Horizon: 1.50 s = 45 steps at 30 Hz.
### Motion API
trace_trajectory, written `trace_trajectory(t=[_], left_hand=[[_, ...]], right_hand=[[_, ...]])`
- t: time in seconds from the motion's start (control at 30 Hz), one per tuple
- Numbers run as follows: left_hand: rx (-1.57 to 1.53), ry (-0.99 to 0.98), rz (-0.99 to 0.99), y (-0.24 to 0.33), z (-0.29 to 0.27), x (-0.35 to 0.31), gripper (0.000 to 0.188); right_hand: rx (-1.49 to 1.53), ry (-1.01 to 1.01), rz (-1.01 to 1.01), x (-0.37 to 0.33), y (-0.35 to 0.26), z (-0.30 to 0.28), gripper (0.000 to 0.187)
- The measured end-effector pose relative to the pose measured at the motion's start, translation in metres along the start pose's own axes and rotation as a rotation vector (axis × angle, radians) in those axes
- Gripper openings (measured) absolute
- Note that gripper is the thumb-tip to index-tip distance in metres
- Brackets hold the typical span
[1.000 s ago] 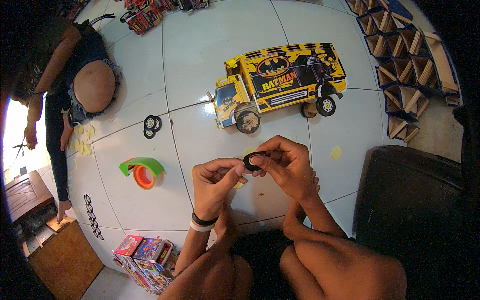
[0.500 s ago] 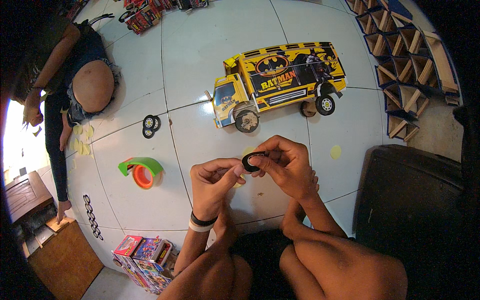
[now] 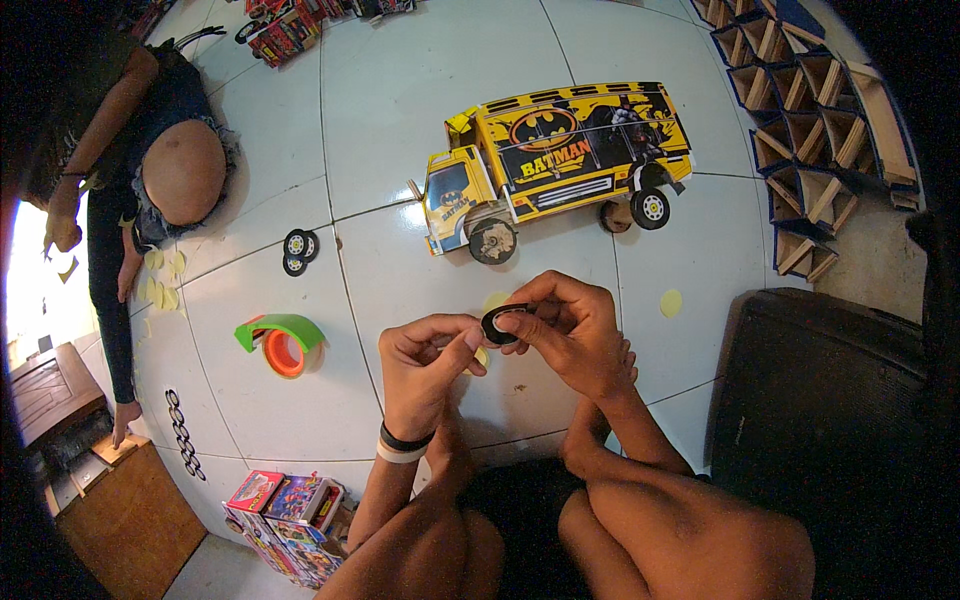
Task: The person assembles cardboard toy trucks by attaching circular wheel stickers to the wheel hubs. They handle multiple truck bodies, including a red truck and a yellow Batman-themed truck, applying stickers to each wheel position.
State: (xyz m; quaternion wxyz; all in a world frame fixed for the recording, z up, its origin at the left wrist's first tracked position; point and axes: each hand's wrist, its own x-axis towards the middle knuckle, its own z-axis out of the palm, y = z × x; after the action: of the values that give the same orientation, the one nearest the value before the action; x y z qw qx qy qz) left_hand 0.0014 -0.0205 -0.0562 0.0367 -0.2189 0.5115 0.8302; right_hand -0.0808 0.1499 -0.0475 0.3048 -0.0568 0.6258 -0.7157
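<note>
My left hand (image 3: 422,368) and my right hand (image 3: 578,338) meet in the middle, both pinching a small round black wheel sticker (image 3: 491,327) with a pale centre. The right thumb lies across its face; the left thumb and forefinger grip its left edge. Just beyond the hands stands a yellow and black toy truck (image 3: 590,140). Its rear wheel (image 3: 651,208) has a black and white printed face, while the front wheel (image 3: 492,241) shows a rough, mottled one. Pale yellow paper discs (image 3: 496,299) lie on the floor beneath my fingers, partly hidden.
Left of my hands lie three printed wheel discs (image 3: 296,252) and a green-orange tape dispenser (image 3: 284,345). A colourful boxy toy (image 3: 290,520) sits near my left knee. A black case (image 3: 815,390) and wooden frames (image 3: 815,130) border the right. Another person (image 3: 185,170) sits far left.
The wheel sticker and my fingers have shifted very slightly to the left. Both hands keep their pinch, and the other person's hand has moved a little.
</note>
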Motion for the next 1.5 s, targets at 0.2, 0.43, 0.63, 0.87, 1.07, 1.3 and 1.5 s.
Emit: trace_trajectory(t=[0.2,0.43,0.63,0.87,1.07,1.3,1.5], left_hand=[[0.025,-0.017,-0.052,-0.004,-0.003,0.002,0.015],[-0.206,-0.143,-0.389,-0.014,-0.013,0.007,0.016],[-0.11,-0.126,-0.518,-0.031,-0.018,0.014,0.014],[1.053,-0.034,0.133,-0.047,-0.019,0.034,0.031],[0.125,0.164,0.108,-0.047,0.01,0.051,0.035],[0.032,0.245,0.054,-0.05,0.023,0.061,0.031],[-0.161,0.281,0.002,-0.046,0.025,0.063,0.029]], right_hand=[[0.036,-0.034,0.03,0.002,0.004,-0.004,0.018],[-0.686,-0.216,-0.484,0.006,0.004,-0.019,0.028],[-0.777,-0.278,-0.528,0.013,-0.001,-0.045,0.024],[-0.485,0.211,-0.047,0.028,0.004,-0.067,0.016],[-0.199,0.309,0.001,0.042,0.018,-0.057,0.017],[-0.096,0.331,0.072,0.058,0.033,-0.057,0.025],[-0.065,0.229,-0.04,0.066,0.038,-0.049,0.02]])
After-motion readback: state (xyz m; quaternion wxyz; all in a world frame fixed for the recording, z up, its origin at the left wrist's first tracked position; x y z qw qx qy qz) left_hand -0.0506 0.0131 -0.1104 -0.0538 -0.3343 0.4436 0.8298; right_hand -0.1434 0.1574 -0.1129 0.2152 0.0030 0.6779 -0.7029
